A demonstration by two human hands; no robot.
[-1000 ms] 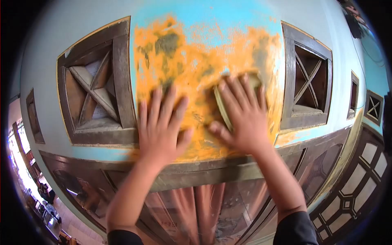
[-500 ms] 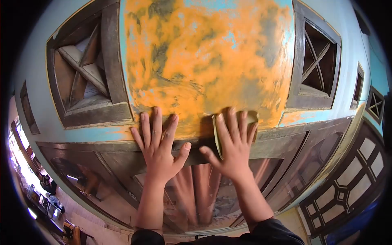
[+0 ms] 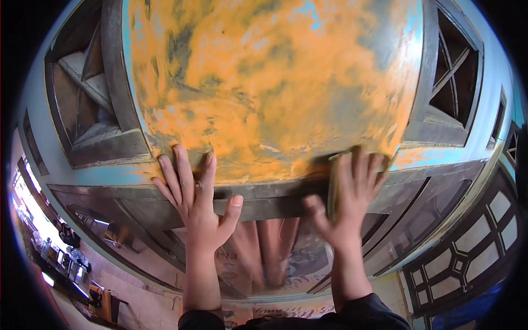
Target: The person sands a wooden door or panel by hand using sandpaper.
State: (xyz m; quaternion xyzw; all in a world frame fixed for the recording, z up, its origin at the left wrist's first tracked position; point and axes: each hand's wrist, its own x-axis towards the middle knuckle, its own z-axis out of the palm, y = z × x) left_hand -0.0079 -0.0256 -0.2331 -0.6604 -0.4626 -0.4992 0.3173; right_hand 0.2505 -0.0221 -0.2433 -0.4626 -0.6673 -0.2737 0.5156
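Note:
A wall panel [image 3: 286, 88] with patchy orange, grey and light blue paint fills the upper middle of the head view. Flat against its lower left edge rests my left hand [image 3: 202, 217], fingers spread and holding nothing. My right hand [image 3: 349, 212] presses a pale piece of sandpaper [image 3: 332, 192] onto the panel's lower right part. Its fingers lie over the sheet and hide most of it; only the left edge shows clearly. The right hand is somewhat blurred.
Dark wooden vent frames with crossed bars flank the panel, one at left [image 3: 88, 88] and one at right [image 3: 454, 71]. Below runs a wooden beam [image 3: 264, 195] above glass with a pinkish curtain [image 3: 264, 247] behind it. A dark lattice door [image 3: 462, 253] stands at lower right.
My right hand has slid to the right along the panel's lower edge with the sandpaper. My left hand has shifted slightly left. The view is closer to the panel.

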